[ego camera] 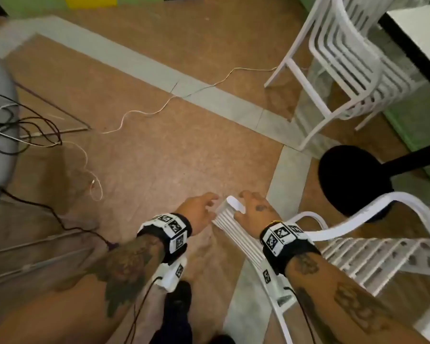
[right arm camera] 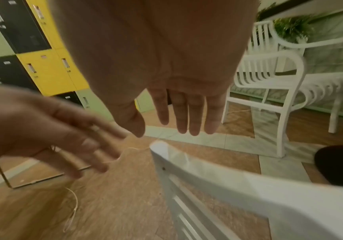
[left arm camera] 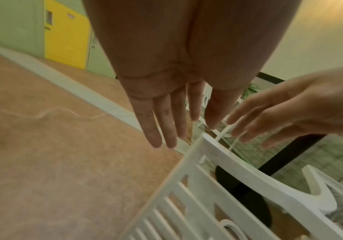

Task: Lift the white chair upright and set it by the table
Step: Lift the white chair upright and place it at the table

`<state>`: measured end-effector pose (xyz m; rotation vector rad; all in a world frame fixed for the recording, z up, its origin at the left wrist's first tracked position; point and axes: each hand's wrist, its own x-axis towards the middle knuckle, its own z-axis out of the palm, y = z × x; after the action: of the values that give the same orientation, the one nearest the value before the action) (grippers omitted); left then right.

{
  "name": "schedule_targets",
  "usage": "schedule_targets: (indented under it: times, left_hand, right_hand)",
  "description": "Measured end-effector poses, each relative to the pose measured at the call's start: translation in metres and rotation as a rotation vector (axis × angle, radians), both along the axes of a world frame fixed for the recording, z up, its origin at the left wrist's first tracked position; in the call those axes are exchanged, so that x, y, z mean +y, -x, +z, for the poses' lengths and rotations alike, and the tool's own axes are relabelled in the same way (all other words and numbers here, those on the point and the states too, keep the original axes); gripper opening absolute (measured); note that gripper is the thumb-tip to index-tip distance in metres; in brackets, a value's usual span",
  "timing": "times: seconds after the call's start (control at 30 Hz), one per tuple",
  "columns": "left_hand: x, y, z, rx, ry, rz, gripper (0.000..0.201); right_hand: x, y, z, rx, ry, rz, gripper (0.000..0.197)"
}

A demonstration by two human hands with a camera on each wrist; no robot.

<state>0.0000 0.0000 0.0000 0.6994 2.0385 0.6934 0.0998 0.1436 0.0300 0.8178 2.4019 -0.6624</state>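
The white chair (ego camera: 358,247) stands right in front of the person, its slatted back close to the body and its curved armrest sweeping off toward the black round base (ego camera: 353,180) of the desk (ego camera: 417,28). Both hands are at the top corner of the chair's back. The left hand (ego camera: 199,211) hovers just beside that corner, fingers straight and spread, gripping nothing. The right hand (ego camera: 255,211) is over the top rail (right arm camera: 238,181) — in the head view it seems to lie on it, but the right wrist view shows flat, extended fingers (right arm camera: 193,116) with a gap above the rail, so I cannot tell whether it touches. Neither hand is closed around anything. A second white chair (ego camera: 333,65) stands farther off beside the desk, and a thin pale cable (ego camera: 159,110) trails across the floor (ego camera: 147,157).
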Motion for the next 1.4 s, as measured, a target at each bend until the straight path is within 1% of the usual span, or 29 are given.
schedule_targets:
  times: [0.07, 0.13, 0.2, 0.27, 0.33, 0.37, 0.43, 0.5, 0.57, 0.67, 0.7, 0.73, 0.77, 0.87, 0.93, 0.97, 1.03, 1.1, 1.2, 1.27, 1.3, 1.33, 1.4]
  left_hand:
    - [0.020, -0.009, -0.023, -0.046, -0.019, -0.033, 0.056]
    - [0.032, -0.020, -0.043, -0.064, -0.029, -0.065, 0.071]
    - [0.033, -0.025, -0.064, -0.082, -0.038, -0.026, 0.077]
    - [0.030, -0.024, -0.073, -0.078, -0.033, -0.008, 0.076]
    - [0.029, -0.025, -0.071, -0.065, -0.011, -0.017, 0.071]
    - [0.029, -0.026, -0.067, -0.064, -0.018, -0.029, 0.066]
    - [0.031, -0.028, -0.053, -0.066, -0.054, -0.051, 0.048]
    - [0.034, -0.030, -0.036, -0.062, -0.060, -0.092, 0.032]
    - [0.034, -0.030, -0.018, -0.060, -0.051, -0.144, 0.027]
    - [0.024, -0.030, 0.015, -0.071, -0.042, -0.192, 0.035]
    - [0.021, -0.032, 0.036, -0.063, -0.053, -0.212, 0.038]
    - [0.021, -0.028, 0.039, -0.054, -0.053, -0.210, 0.038]
    - [0.021, -0.027, 0.054, -0.033, -0.069, -0.223, 0.037]
    - [0.024, -0.032, 0.114, -0.005, -0.158, -0.254, 0.040]
    - [0.027, -0.040, 0.154, 0.047, -0.178, -0.326, 0.043]
    - [0.029, -0.047, 0.173, 0.075, -0.179, -0.371, 0.039]
    - [0.027, -0.065, 0.208, 0.126, -0.178, -0.429, 0.025]
    - [0.023, -0.090, 0.241, 0.178, -0.218, -0.488, 0.031]
    - [0.012, -0.139, 0.282, 0.255, -0.275, -0.542, 0.035]
    - [0.003, -0.176, 0.309, 0.351, -0.293, -0.603, 0.052]
    - [-0.002, -0.194, 0.322, 0.389, -0.285, -0.625, 0.054]
    - [-0.006, -0.211, 0.332, 0.403, -0.285, -0.642, 0.054]
    - [-0.016, -0.245, 0.349, 0.400, -0.297, -0.667, 0.052]
  right_hand:
    - [0.004, 0.002, -0.026, -0.025, -0.034, -0.013, 0.048]
    - [0.007, -0.001, -0.046, -0.029, -0.053, -0.049, 0.043]
    - [0.008, -0.005, -0.061, -0.024, -0.070, -0.086, 0.039]
    - [0.009, -0.006, -0.067, -0.043, -0.053, -0.116, 0.044]
    - [0.006, -0.009, -0.065, -0.063, -0.020, -0.168, 0.056]
    - [0.002, -0.011, -0.061, -0.057, -0.024, -0.183, 0.061]
    - [-0.008, -0.020, -0.042, -0.016, -0.072, -0.188, 0.062]
    - [-0.016, -0.032, -0.016, 0.045, -0.126, -0.173, 0.061]
    - [-0.023, -0.044, 0.013, 0.113, -0.177, -0.151, 0.060]
    - [-0.034, -0.059, 0.059, 0.238, -0.234, -0.121, 0.059]
    - [-0.037, -0.067, 0.082, 0.271, -0.249, -0.128, 0.059]
    - [-0.036, -0.065, 0.087, 0.299, -0.251, -0.118, 0.058]
    - [-0.035, -0.067, 0.102, 0.323, -0.258, -0.126, 0.057]
    - [-0.031, -0.082, 0.155, 0.387, -0.288, -0.163, 0.055]
    - [-0.030, -0.097, 0.187, 0.439, -0.349, -0.191, 0.058]
    - [-0.030, -0.107, 0.203, 0.467, -0.372, -0.214, 0.062]
    - [-0.032, -0.132, 0.228, 0.536, -0.419, -0.254, 0.071]
    - [-0.039, -0.164, 0.251, 0.623, -0.480, -0.284, 0.073]
    - [-0.055, -0.221, 0.283, 0.781, -0.503, -0.372, 0.061]
    - [-0.069, -0.263, 0.301, 0.902, -0.452, -0.417, 0.057]
    - [-0.076, -0.284, 0.311, 0.944, -0.392, -0.443, 0.055]
    - [-0.083, -0.304, 0.320, 0.960, -0.324, -0.465, 0.049]
    - [-0.095, -0.340, 0.343, 0.885, -0.217, -0.464, 0.041]
